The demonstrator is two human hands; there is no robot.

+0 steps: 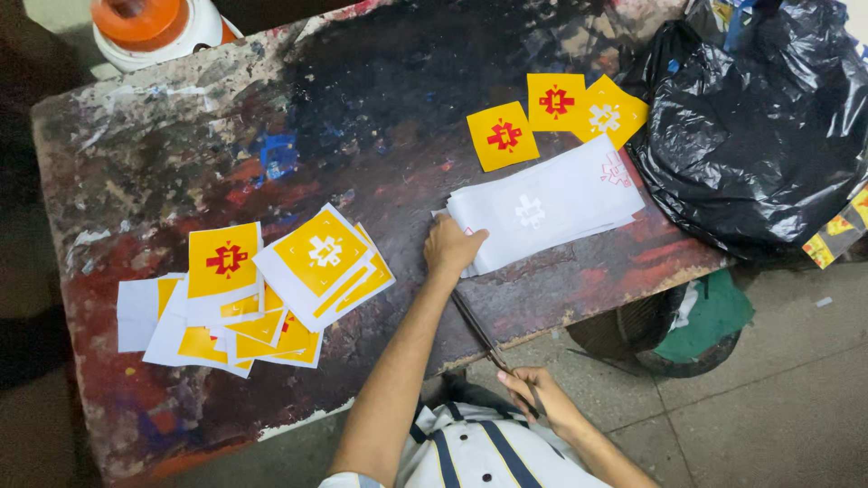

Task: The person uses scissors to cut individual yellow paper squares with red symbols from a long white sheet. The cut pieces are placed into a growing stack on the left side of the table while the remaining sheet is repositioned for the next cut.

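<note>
Paint-stained and dark, the table (362, 117) is seen from above, with a grey tiled floor (778, 398) beyond its near edge. A stack of white sheets (547, 208) is laid near the table's right end, and its left end is pressed down by the left hand (450, 246), the fingers curled over the edge of the sheets. Scissors (484, 336) are gripped by the right hand (541, 390) off the near edge, with the blades pointed up towards the stack; whether the blades are parted cannot be told. Three yellow squares (553, 116) bearing red or white emblems are set beside the stack towards the far edge. A loose pile of yellow cards (262, 294) with white borders is spread by the near-left part. A black bag (759, 136) is slumped over the right end. An orange-topped white tub (154, 27) is seen past the far-left corner.
</note>
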